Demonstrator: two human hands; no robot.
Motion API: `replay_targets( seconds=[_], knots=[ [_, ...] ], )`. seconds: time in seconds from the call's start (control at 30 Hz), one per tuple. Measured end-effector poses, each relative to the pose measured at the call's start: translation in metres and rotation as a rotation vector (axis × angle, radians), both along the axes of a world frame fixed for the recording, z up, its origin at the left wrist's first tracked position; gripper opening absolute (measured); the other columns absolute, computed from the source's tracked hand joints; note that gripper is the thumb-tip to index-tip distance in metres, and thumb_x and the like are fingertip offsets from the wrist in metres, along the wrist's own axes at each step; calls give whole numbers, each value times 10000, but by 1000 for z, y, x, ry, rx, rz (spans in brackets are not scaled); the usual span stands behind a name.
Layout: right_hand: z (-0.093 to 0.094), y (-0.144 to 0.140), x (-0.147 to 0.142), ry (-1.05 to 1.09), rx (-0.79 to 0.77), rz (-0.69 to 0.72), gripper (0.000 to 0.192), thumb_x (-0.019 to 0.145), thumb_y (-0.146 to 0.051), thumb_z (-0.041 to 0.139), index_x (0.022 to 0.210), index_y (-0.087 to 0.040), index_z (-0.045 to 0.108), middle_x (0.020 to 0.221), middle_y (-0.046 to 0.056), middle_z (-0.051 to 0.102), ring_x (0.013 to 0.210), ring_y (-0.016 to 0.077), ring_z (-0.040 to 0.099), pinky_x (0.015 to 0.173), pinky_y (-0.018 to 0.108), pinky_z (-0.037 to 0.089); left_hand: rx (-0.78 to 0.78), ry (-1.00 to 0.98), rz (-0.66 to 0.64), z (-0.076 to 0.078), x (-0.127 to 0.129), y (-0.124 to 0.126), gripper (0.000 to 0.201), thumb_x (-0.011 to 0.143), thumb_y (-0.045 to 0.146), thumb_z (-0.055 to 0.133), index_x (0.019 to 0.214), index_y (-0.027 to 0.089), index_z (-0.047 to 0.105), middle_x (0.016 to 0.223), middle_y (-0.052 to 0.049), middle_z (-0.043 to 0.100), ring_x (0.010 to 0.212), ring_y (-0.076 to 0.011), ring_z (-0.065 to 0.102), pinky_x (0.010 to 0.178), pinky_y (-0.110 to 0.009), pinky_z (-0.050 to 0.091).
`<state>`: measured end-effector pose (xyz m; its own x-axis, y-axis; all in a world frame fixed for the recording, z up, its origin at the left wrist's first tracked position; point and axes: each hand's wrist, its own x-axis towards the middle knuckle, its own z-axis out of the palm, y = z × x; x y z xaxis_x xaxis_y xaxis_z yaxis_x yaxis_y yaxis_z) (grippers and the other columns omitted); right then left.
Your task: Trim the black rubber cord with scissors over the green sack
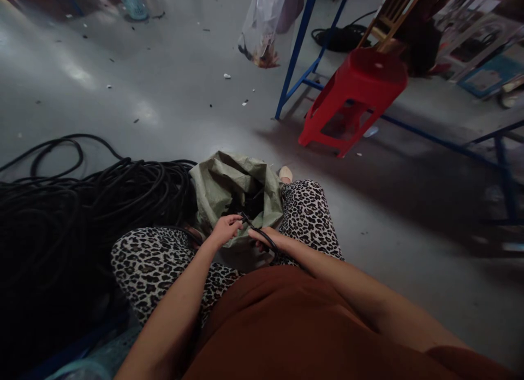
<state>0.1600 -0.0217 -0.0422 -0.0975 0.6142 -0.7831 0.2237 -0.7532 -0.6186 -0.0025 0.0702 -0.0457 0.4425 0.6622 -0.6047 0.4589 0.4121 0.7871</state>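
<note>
I sit with an open green woven sack [223,180] between my knees, dark pieces inside it. My left hand [224,229] pinches one end of a short black cable piece [257,231] just over the sack's mouth. My right hand [270,240] is closed around the other part of the same cable, close beside the left hand. My legs in leopard-print trousers [151,260] flank the sack.
A large heap of black cable [73,205] lies on the floor to my left. A red plastic stool [354,93] stands ahead to the right beside blue metal frame legs [297,52]. A clear plastic bag [264,25] hangs from the frame. Small scraps dot the grey floor.
</note>
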Motion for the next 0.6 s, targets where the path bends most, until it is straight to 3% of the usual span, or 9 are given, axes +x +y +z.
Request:
replay_targets(
  seconds=[0.37,0.6],
  knots=[
    [-14,-2,-2,171,-70,-147,456,840,-559,572,904,-111,626,666,29,622,505,94,566,480,174,455,-42,-9,26,5,2,-1,342,703,254,585,1006,98,619,640,10,634,399,-50,427,385,-182,306],
    [-15,-3,0,195,-33,-133,465,836,-570,573,881,-110,627,671,32,616,517,91,565,483,168,449,-46,-12,33,4,1,-2,355,704,271,585,1015,102,617,644,9,636,406,-47,428,396,-179,309]
  ],
)
